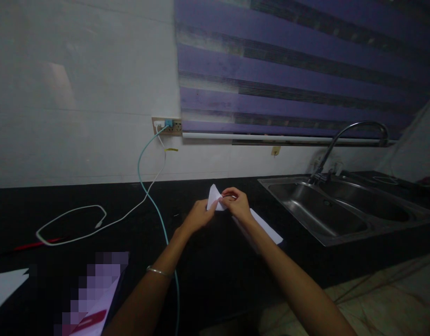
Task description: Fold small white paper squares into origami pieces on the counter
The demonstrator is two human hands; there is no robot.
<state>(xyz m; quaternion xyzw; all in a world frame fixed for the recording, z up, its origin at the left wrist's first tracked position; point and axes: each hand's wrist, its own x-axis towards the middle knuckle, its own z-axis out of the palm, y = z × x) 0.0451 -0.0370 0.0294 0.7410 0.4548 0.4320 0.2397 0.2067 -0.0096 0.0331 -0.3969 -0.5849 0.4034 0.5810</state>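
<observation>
A small piece of folded white paper (213,197), with a pointed top, is held up over the black counter between both hands. My left hand (201,213) grips its lower left side, fingers closed and partly hidden behind it. On the right edge, my right hand (236,202) pinches the paper between thumb and fingers. Another white sheet (266,227) lies on the counter beneath and beside my right wrist, partly covered by the forearm.
A double steel sink (323,242) with a curved faucet (328,151) is set into the counter at right. White (125,216) and teal (160,213) cables run from a wall socket (177,126). White paper (4,285) and a partly pixelated purple-white item (95,308) lie at lower left.
</observation>
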